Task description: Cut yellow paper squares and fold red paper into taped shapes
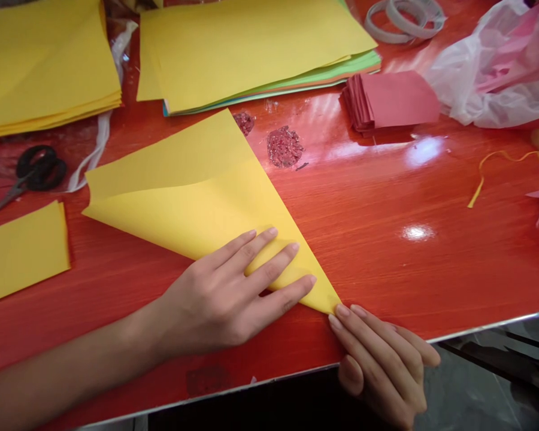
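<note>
A sheet of yellow paper point(175, 209) lies on the red tabletop, folded diagonally, its lower part bulging in a loose curve and narrowing to a point at the lower right. Across the fold rests my left hand point(233, 293), flat with fingers spread. The fingertips of my right hand point(381, 359) touch the paper's pointed corner at the table's edge. Its fingers are stretched out side by side, and the thumb hangs apart, below the edge.
Stacks of yellow sheets point(45, 66) and mixed coloured paper point(251, 54) lie at the back. Black-handled scissors point(40, 167) and a yellow strip stack point(24, 254) are left. Red paper pieces point(399, 99), tape rolls point(404, 21) and a plastic bag point(467, 78) are right.
</note>
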The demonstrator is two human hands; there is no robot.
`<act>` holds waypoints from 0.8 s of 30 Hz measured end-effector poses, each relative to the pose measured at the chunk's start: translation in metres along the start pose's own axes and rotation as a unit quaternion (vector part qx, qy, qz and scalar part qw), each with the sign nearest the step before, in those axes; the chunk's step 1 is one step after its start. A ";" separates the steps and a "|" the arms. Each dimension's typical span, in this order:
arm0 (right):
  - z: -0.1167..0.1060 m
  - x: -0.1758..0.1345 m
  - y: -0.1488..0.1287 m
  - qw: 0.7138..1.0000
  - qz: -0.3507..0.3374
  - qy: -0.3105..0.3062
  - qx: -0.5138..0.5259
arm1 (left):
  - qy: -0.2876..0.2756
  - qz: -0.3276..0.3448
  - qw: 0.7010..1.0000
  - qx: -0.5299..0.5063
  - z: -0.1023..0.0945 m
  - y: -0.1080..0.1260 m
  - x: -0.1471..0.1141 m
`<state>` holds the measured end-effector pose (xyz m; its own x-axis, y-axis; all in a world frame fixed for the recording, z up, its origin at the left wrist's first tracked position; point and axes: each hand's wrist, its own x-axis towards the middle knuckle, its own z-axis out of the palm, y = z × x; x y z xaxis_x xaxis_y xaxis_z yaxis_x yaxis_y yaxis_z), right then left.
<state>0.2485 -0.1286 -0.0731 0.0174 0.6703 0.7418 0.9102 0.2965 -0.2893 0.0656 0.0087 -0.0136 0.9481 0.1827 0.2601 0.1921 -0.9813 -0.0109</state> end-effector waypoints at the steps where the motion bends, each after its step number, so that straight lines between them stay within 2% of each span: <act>1: 0.000 0.000 0.000 1.000 0.002 0.000 0.000 | -0.002 0.000 1.000 0.002 0.000 0.000 0.000; 13: 0.002 0.000 0.000 1.000 0.002 0.012 -0.009 | -0.018 -0.011 1.000 -0.016 -0.002 0.003 0.004; 18: 0.003 -0.013 -0.001 1.000 0.012 0.026 0.011 | -0.030 0.025 0.999 0.007 -0.003 0.014 0.007; 20: 0.001 -0.016 -0.006 0.995 0.064 0.050 0.058 | -0.032 0.031 0.999 0.023 -0.004 0.016 0.007; 22: -0.003 -0.016 -0.016 0.976 0.158 0.087 0.124 | -0.037 0.032 0.998 0.027 -0.005 0.016 0.007; 24: -0.010 -0.013 -0.024 0.954 0.249 0.097 0.133 | -0.039 0.032 0.998 0.021 -0.006 0.016 0.007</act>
<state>0.2304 -0.1509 -0.0696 0.5207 0.6416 0.5632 0.6323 0.1535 -0.7594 0.0733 -0.0061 -0.0064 0.9754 0.1247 0.1818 0.1387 -0.9881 -0.0666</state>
